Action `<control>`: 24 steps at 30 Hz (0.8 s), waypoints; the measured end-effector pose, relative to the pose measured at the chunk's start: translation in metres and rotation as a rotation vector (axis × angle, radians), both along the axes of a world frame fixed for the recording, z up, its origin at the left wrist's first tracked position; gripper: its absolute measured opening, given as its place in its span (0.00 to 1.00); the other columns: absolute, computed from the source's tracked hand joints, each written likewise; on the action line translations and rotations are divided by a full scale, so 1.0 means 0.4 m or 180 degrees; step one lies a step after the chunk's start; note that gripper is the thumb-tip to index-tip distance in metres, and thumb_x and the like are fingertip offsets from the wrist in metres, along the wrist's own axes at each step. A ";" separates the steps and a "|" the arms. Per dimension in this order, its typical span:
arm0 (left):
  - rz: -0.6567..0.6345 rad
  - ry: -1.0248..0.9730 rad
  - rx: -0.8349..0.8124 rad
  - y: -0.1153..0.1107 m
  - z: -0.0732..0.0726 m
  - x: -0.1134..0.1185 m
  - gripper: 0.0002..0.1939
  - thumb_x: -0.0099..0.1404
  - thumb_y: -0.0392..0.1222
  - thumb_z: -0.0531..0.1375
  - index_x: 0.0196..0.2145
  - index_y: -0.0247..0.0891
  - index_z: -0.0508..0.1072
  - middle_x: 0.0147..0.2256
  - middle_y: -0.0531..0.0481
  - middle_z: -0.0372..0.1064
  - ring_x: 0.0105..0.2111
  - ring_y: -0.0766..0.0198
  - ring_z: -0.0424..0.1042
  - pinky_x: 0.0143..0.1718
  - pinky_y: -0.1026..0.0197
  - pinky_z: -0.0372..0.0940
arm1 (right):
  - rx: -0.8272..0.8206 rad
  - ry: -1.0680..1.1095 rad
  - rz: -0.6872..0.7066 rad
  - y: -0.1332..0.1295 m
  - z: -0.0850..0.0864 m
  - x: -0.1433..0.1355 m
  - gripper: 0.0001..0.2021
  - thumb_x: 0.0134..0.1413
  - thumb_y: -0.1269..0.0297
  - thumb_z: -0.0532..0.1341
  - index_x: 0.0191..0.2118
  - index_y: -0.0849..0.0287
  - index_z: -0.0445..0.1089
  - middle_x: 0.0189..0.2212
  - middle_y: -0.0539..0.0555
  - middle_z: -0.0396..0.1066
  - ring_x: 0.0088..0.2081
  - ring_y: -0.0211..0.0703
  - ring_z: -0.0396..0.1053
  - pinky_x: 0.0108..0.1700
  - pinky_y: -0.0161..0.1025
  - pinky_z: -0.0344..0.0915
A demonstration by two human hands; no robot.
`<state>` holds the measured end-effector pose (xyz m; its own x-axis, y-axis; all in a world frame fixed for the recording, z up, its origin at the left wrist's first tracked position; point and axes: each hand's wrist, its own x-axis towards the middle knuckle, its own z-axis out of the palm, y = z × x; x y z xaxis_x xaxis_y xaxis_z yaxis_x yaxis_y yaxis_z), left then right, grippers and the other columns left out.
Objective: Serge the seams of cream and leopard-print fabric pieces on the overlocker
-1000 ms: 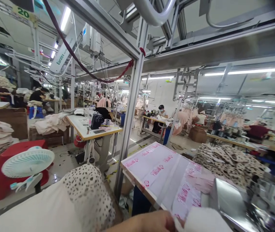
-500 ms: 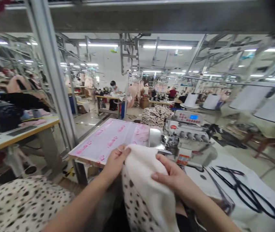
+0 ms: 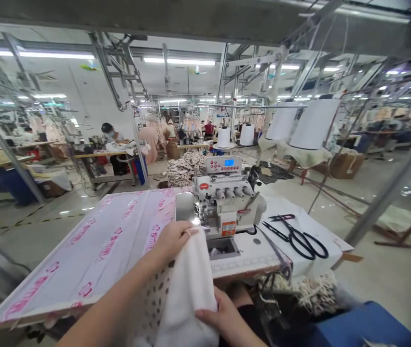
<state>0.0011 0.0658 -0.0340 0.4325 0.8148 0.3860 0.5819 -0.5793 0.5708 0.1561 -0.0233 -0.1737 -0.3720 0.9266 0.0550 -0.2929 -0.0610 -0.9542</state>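
Note:
Between my hands hangs a piece of cream fabric (image 3: 189,284), its underside plain and its other face dotted with dark spots. My left hand (image 3: 174,241) pinches the upper corner, close in front of the overlock sewing machine (image 3: 223,197). Lower down, my right hand (image 3: 223,315) grips the right edge of the cloth between thumb and fingers. The cloth's upper end is at the machine's front left; whether it touches the machine I cannot tell. Its lower end runs out of view.
Black scissors (image 3: 299,241) and a small thread snipper (image 3: 283,217) lie right of the machine. A plastic-covered table board (image 3: 118,231) extends left. Thread cones (image 3: 312,125) stand behind. A spotted fabric pile (image 3: 184,168) sits beyond; a blue bin (image 3: 368,325) is at lower right.
My view has swung right, and the spotted pile at lower left is out of sight. The fabric has come closer to the machine; my right hand is lower on its edge.

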 end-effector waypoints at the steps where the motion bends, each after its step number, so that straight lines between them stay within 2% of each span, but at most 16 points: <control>1: -0.0165 -0.0020 -0.0031 -0.004 0.007 0.005 0.15 0.62 0.46 0.50 0.36 0.39 0.75 0.34 0.48 0.72 0.34 0.61 0.68 0.37 0.64 0.59 | 0.0020 -0.0012 -0.0094 0.002 -0.001 0.003 0.29 0.32 0.55 0.69 0.45 0.59 0.68 0.41 0.55 0.71 0.43 0.53 0.66 0.45 0.45 0.60; 3: -0.0210 0.0044 -0.0111 0.001 0.024 0.011 0.16 0.62 0.47 0.50 0.39 0.40 0.74 0.37 0.50 0.72 0.37 0.62 0.69 0.39 0.65 0.59 | 0.0074 -0.0097 -0.0238 0.012 0.008 0.009 0.30 0.34 0.54 0.69 0.47 0.60 0.66 0.42 0.56 0.70 0.44 0.53 0.65 0.46 0.46 0.60; 4: -0.0057 0.0136 -0.0152 0.010 0.029 0.012 0.16 0.62 0.48 0.49 0.39 0.41 0.74 0.38 0.50 0.72 0.38 0.62 0.69 0.40 0.65 0.59 | 0.0125 -0.0157 -0.0251 0.018 0.013 0.012 0.29 0.35 0.54 0.68 0.46 0.60 0.66 0.41 0.56 0.70 0.43 0.53 0.65 0.46 0.46 0.60; 7: 0.0784 0.0535 -0.0229 0.044 0.023 0.005 0.14 0.61 0.47 0.49 0.33 0.40 0.72 0.34 0.51 0.71 0.36 0.60 0.68 0.36 0.63 0.58 | 0.0291 -0.0313 -0.0077 0.031 0.008 0.018 0.25 0.36 0.53 0.67 0.41 0.62 0.70 0.37 0.56 0.72 0.40 0.51 0.66 0.43 0.44 0.61; 11: 0.1367 0.0836 -0.0247 0.063 -0.006 -0.015 0.13 0.60 0.49 0.50 0.26 0.38 0.66 0.25 0.51 0.66 0.29 0.60 0.65 0.29 0.63 0.53 | -0.0043 -0.0114 0.0152 0.014 -0.032 0.019 0.19 0.36 0.53 0.67 0.34 0.63 0.73 0.29 0.53 0.72 0.31 0.44 0.66 0.36 0.38 0.61; 14: 0.1513 0.0968 -0.0275 0.055 -0.012 -0.010 0.15 0.59 0.52 0.50 0.24 0.38 0.63 0.24 0.51 0.65 0.28 0.61 0.64 0.27 0.63 0.51 | -0.0318 0.0184 0.0251 -0.008 -0.047 0.018 0.17 0.34 0.55 0.69 0.31 0.63 0.75 0.25 0.51 0.71 0.27 0.40 0.65 0.32 0.35 0.60; 19: 0.1796 0.1325 -0.0286 0.051 -0.004 0.029 0.21 0.57 0.60 0.49 0.23 0.38 0.62 0.23 0.50 0.65 0.28 0.59 0.65 0.25 0.63 0.48 | -0.0643 0.0521 0.0735 -0.022 -0.035 0.018 0.18 0.33 0.59 0.70 0.35 0.61 0.75 0.27 0.51 0.73 0.28 0.39 0.67 0.35 0.35 0.61; 24: 0.2105 0.1650 -0.0473 0.074 0.008 0.036 0.24 0.55 0.63 0.49 0.23 0.37 0.66 0.28 0.45 0.69 0.32 0.55 0.68 0.26 0.62 0.52 | -0.0707 0.0553 0.0692 -0.022 -0.024 0.029 0.18 0.33 0.61 0.70 0.36 0.61 0.75 0.28 0.51 0.73 0.28 0.36 0.66 0.33 0.32 0.60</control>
<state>0.0156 0.0955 -0.0309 -0.0578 0.9885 0.1397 0.9828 0.0317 0.1821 0.1678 -0.0322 -0.1832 -0.5647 0.8232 -0.0592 -0.4070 -0.3402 -0.8477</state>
